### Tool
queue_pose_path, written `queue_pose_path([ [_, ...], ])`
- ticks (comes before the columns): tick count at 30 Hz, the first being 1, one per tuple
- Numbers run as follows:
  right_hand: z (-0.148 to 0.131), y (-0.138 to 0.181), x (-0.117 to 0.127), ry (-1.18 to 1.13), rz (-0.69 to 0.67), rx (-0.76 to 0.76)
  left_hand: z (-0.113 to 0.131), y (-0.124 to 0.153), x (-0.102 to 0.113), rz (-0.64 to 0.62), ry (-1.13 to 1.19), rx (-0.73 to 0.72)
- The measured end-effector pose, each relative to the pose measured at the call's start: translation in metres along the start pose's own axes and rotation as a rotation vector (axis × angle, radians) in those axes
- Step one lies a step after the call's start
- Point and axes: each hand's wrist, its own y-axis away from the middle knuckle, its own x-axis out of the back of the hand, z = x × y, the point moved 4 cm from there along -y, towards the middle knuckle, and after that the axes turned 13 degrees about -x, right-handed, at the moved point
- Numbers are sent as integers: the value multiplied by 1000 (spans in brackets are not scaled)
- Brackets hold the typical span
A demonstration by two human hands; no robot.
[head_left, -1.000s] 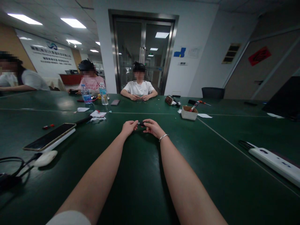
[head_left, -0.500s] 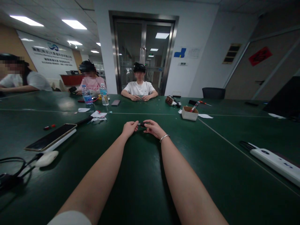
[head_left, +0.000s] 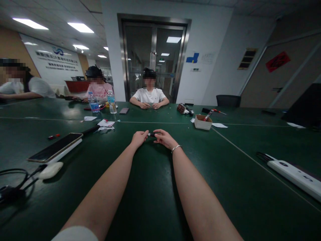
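A small dark rod [head_left: 151, 135] is held over the green table [head_left: 150, 187], its bright end pinched by the left hand [head_left: 139, 139], its black end by thumb and fingertips of the right hand [head_left: 166, 138]. Both ends would best be kept in line and gripped lightly. Between the two sets of fingers, the rod's middle is left exposed; its tips are hidden.

A small open box [head_left: 202, 125] sits on the green table [head_left: 154, 197].
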Motion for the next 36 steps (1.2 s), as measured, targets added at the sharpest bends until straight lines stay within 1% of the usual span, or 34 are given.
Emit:
queue_pose_path([
  [4,-1,1,-1,10,5,-2,2,0,1,-22,-12,-22],
  [11,-2,4,-3,18,-5,5,5,-1,1,-34,-1,-7],
  [17,-2,5,-3,15,-17,4,0,-2,0,-29,38,-2],
  [23,-2,4,-2,-1,42,-12,-2,-2,-2,-1,55,-40],
  [27,0,2,-1,-26,87,-35,0,0,-6,-12,167,-58],
  [32,0,2,0,-63,106,-51,9,5,-7,-40,298,-39],
  [36,1,2,0,-61,97,-53,16,8,-8,-77,351,-96],
])
